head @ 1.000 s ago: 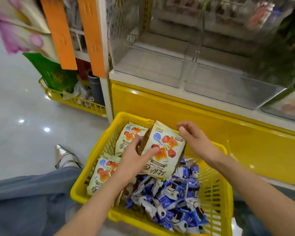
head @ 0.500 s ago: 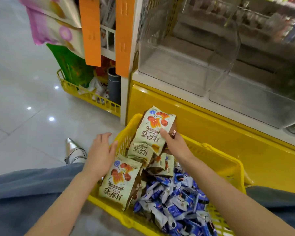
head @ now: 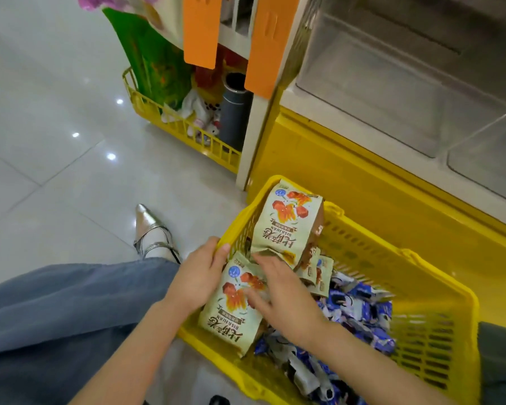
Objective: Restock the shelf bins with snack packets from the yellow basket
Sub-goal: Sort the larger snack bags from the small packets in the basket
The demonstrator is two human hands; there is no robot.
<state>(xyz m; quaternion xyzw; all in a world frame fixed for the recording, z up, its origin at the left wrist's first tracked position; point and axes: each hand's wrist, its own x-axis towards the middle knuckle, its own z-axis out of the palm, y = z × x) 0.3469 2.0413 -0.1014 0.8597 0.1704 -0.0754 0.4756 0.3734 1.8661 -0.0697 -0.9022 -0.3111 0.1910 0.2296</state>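
Left grip (head: 199,276) lies along the left edge of a pale green snack packet with red-orange print (head: 228,323), fingers curled round that edge beside the near-left rim of the yellow slatted plastic basket (head: 362,249). Right grip (head: 284,296) rests flat on the same packet with its fingers straight and spread. Its forefinger touches the lower edge of a second pale green snack packet (head: 287,226), which stands upright beyond both grips in the basket's far-left corner. Further packets of this kind stand on edge just right of the right grip's fingertips. A heap of small blue-and-white wrapped packets (head: 360,314) fills the basket to the right of the right grip. Clear plastic shelf bins (head: 392,92) sit above and beyond the basket, on a yellow shelf base (head: 362,182). Left of the left grip are a grey-blue trouser leg (head: 70,311) and a silver pointed shoe (head: 149,229) on the pale tiled floor (head: 41,141).
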